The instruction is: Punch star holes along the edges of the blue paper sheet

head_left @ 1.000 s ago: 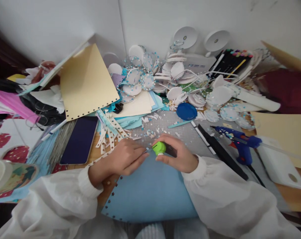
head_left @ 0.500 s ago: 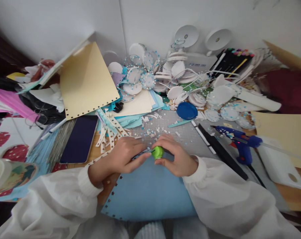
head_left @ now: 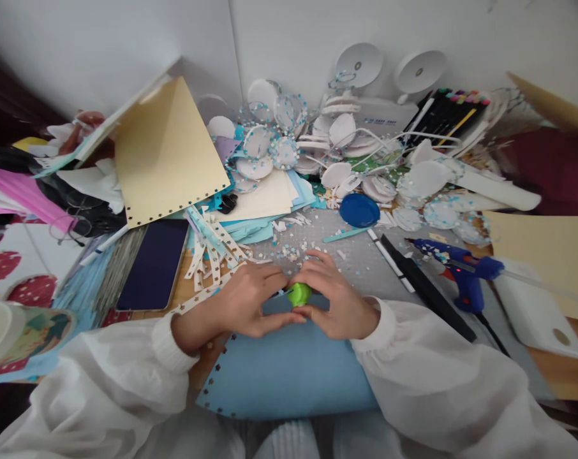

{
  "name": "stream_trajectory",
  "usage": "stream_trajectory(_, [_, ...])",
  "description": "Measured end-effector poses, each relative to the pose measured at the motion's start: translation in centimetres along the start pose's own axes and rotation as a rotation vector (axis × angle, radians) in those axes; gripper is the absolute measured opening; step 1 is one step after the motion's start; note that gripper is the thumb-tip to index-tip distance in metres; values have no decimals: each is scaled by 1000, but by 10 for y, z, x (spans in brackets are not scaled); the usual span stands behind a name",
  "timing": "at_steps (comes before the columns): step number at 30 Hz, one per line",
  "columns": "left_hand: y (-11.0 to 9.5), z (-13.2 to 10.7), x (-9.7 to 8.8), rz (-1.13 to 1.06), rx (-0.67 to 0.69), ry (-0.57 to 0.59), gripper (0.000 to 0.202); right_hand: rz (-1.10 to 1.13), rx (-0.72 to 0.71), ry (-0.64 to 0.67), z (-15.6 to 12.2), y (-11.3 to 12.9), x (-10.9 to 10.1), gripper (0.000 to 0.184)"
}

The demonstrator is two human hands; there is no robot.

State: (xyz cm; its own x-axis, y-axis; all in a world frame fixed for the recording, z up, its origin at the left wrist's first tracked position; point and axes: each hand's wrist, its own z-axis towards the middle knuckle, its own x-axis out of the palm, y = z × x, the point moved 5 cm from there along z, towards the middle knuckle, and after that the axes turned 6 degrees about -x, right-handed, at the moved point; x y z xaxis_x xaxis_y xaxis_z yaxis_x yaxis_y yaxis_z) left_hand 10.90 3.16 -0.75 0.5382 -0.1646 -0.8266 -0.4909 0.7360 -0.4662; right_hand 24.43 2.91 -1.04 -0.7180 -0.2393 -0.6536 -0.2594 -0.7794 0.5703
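A small green craft paper punch (head_left: 299, 294) sits at the far edge of a blue sheet of paper (head_left: 289, 370). My right hand (head_left: 337, 296) is closed round the punch, with fingers over its far side and thumb at its near side. My left hand (head_left: 251, 299) closes on it from the left, its thumb tip meeting the right thumb just below the punch. The sheet lies towards my lap, and small flower-shaped holes run along its left edge. My hands partly hide its far edge.
Punched paper strips (head_left: 217, 255) and a phone (head_left: 152, 264) lie left. Beyond are tiny paper cutouts (head_left: 293, 252), a blue lid (head_left: 359, 210) and white discs (head_left: 284, 153). A blue glue gun (head_left: 466, 271) and black marker-like tool (head_left: 427, 290) lie right; a cup (head_left: 25, 331) stands left.
My left thumb has moved down and right from the paper to the punch's near side. The left fingers have curled in more. The punch has shifted slightly left.
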Motion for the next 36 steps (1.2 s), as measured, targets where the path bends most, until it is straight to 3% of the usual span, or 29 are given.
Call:
stream_trajectory(5, [0,1,0,-13,0,-7,39,27,4,-1,-1,-1,0,19])
stream_trajectory(16, [6,3,-1,-78,-147,23,49,40,46,4,-1,-6,-1,18])
stream_trajectory(21, [10,1,2,-38,-152,53,48,55,63,-28,0,-6,-7,28])
stream_trajectory(25, [11,-1,5,10,-132,96,33,144,181,-102,-1,-10,-16,30])
stream_trajectory(28, [11,-1,6,-28,-134,93,26,347,347,-216,-5,-19,-19,29])
stream_trajectory(32, [10,1,1,-234,-169,-18,20,624,484,-341,-10,-30,-15,29])
stream_trajectory(36, [11,4,-5,-438,-236,-121,12,712,531,-373,-12,-35,-12,29])
